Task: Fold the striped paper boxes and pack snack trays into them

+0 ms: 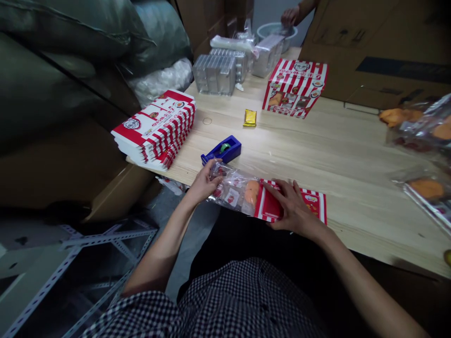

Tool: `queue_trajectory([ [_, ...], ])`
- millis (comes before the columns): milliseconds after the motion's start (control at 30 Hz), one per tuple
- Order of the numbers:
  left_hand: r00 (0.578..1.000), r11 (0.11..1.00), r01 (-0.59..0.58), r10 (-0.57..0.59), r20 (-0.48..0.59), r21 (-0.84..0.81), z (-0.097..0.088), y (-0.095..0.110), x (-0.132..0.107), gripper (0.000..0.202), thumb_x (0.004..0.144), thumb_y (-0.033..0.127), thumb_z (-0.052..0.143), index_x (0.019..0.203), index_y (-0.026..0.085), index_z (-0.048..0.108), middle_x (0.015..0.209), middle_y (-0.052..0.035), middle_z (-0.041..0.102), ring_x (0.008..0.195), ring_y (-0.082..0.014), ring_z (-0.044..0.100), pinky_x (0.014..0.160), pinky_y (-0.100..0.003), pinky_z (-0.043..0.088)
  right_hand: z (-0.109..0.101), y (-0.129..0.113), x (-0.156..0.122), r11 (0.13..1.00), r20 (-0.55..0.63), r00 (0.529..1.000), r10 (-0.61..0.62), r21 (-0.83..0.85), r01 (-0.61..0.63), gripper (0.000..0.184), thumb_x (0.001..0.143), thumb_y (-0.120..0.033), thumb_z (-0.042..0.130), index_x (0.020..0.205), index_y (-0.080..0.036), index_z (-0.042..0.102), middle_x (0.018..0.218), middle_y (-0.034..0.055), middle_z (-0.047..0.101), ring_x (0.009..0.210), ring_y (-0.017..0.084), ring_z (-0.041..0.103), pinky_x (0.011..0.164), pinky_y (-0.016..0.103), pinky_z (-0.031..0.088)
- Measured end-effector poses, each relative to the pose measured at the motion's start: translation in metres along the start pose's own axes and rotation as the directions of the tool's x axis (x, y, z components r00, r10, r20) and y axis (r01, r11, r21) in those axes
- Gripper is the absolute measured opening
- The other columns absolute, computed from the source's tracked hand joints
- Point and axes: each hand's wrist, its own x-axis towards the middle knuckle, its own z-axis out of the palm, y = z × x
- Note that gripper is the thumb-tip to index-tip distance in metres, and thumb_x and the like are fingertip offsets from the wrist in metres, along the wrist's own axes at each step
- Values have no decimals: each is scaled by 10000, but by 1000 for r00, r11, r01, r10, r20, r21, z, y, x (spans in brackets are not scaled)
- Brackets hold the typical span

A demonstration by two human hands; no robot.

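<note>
At the table's front edge, my left hand (pixel 206 182) grips the left end of a clear plastic pack (pixel 231 192) with small printed pieces and an orange item inside. The pack's right part is covered by a red and white striped carton (pixel 266 204). My right hand (pixel 294 209) lies over that carton with its fingers spread, pressing on it; whether the thumb grips its lower edge, I cannot tell. Just beyond my left hand is a blue tape dispenser (pixel 225 149) with a green roll. A small yellow sachet (pixel 250 118) lies farther back.
At left stands a stack of flat striped cartons (pixel 158 124); an assembled carton (pixel 296 87) sits at the back. Clear plastic boxes (pixel 214 74) stand behind. More packs with orange items (pixel 426 188) lie at right, near a large cardboard box (pixel 380 56). Another person's hand (pixel 291 16) reaches by a basin (pixel 276 30).
</note>
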Motion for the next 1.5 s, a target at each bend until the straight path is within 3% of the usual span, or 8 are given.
queue_trajectory([
  [400,1000,999,21,-22,0,36,52,-15,-18,636,851,269,650,1451,199,451,1294,-115,625,1165,-279,599,1067,-451,430,5,2,2,999,-41,999,-12,39,14,1112,663,-390,818,1599,-279,229,1510,185,343,1446,435,310,1212,654,104],
  [667,987,946,125,-90,130,-299,61,17,-25,522,921,517,594,1353,224,572,1251,-113,665,1157,-307,630,1017,-459,488,-4,-42,6,990,-194,981,-15,132,41,1148,648,-417,843,1598,-315,207,1498,158,313,1443,418,299,1229,630,125],
  [800,991,952,128,-108,84,-279,56,34,-38,603,871,536,666,1377,225,564,1472,-132,527,1448,-332,393,1183,-474,324,-3,-64,7,984,-276,961,30,177,20,1197,621,-381,873,1598,-342,184,1464,150,344,1396,433,347,1213,669,137],
  [933,996,961,62,-44,73,-270,46,53,-59,754,862,423,722,1515,278,374,1531,-143,459,1355,-309,507,1125,-483,396,2,-83,4,934,-441,848,293,321,-156,1201,612,-375,884,1595,-351,195,1439,143,339,1320,426,402,1107,660,362],
  [1100,995,934,6,32,99,-356,35,77,-72,647,904,341,680,1482,243,406,1060,-67,711,916,-185,686,851,-305,542,-18,-110,-17,868,-531,720,446,453,-204,1215,603,-492,909,1597,-345,226,1435,146,357,1320,425,404,1081,671,383],
  [1233,967,924,33,67,246,-381,27,82,-71,697,874,279,727,1481,263,385,833,-2,685,731,-138,666,714,-236,525,-33,-104,-46,658,-465,728,504,752,24,896,812,-367,790,1553,-437,292,1482,67,433,1289,294,521,1030,521,512],
  [1400,908,854,152,79,412,-497,53,46,-81,547,870,229,729,1331,301,445,1086,-37,682,893,-159,709,796,-260,541,0,-85,-69,248,-299,698,651,953,177,606,866,-274,736,1424,-384,525,1371,56,618,1027,200,710,880,374,602],
  [1500,919,868,111,96,383,-485,72,22,-91,430,884,218,708,1270,267,527,1156,-53,670,988,-169,693,880,-279,533,21,-79,-81,271,-327,625,708,944,186,440,862,-226,744,1277,-347,664,1298,44,676,1065,191,706,934,345,576],
])
